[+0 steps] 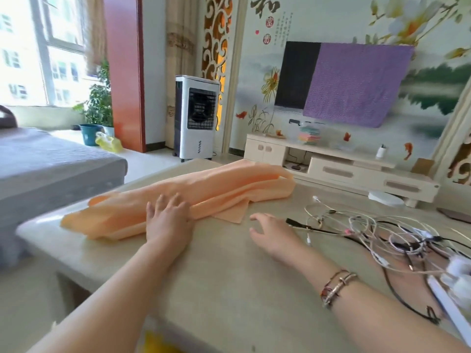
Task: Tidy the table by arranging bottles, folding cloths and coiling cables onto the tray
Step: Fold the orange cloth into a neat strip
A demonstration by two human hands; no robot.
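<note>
On the beige tabletop [219, 271] an orange cloth [204, 194] lies in a long, loosely bunched strip running from about 9 o'clock toward 1 o'clock, with one flat corner spread out at its near edge. The left hand [168, 220] rests palm-down on the near middle of the cloth, its fingers [165, 202] straight and spread, pressing the fabric rather than gripping it. The right hand [275, 235] sits just off the cloth's corner, toward 3 o'clock from the left hand, low over the bare tabletop with fingers relaxed and slightly curved, holding nothing; bracelets [336, 286] circle its wrist. A tangle of white, pink and black cables [382, 235] is heaped on the tabletop at 3 o'clock, just beside the right hand, one black plug end lying near its fingertips. Beyond the tabletop stand a white air cooler [196, 118] at 11 o'clock and a television [341, 80] half draped in purple fabric at 1 o'clock.
</note>
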